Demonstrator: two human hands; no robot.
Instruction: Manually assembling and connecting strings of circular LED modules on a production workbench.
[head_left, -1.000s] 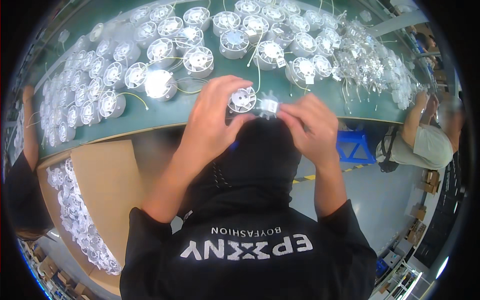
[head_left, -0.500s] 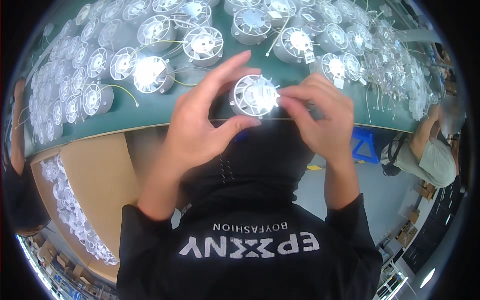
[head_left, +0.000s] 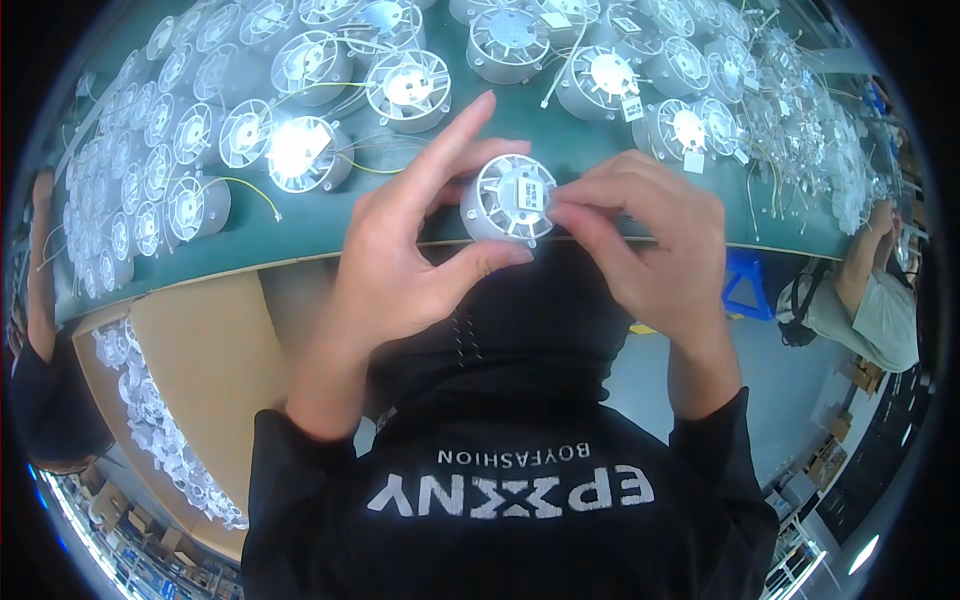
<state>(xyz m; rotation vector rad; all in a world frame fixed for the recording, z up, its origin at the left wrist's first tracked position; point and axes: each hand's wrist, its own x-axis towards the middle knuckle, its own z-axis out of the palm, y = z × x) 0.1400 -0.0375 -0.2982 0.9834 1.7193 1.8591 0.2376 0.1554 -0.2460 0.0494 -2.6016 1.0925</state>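
Note:
My left hand [head_left: 405, 255] curls its fingers and thumb around a small white round fan housing [head_left: 490, 205], held up just over the table's near edge. The housing has spokes around a hub, and a white printed label [head_left: 530, 195] sits on that hub. At the housing's right edge, thumb and fingertips of my right hand [head_left: 655, 225] are pinched together. What they pinch, if anything, is hidden behind the fingertips.
Many similar fan housings [head_left: 410, 88], some with thin wires, cover the green table [head_left: 400, 155]. A tangle of clear parts [head_left: 790, 120] lies at right. Below left, a cardboard box [head_left: 205, 345] contains white plastic parts [head_left: 160, 430]. Other people [head_left: 860, 300] are at both sides.
The fan housing has turned slightly, and the glare on its hub has gone, so the label shows plainly. My right hand has shifted a little to the right, its pinch kept.

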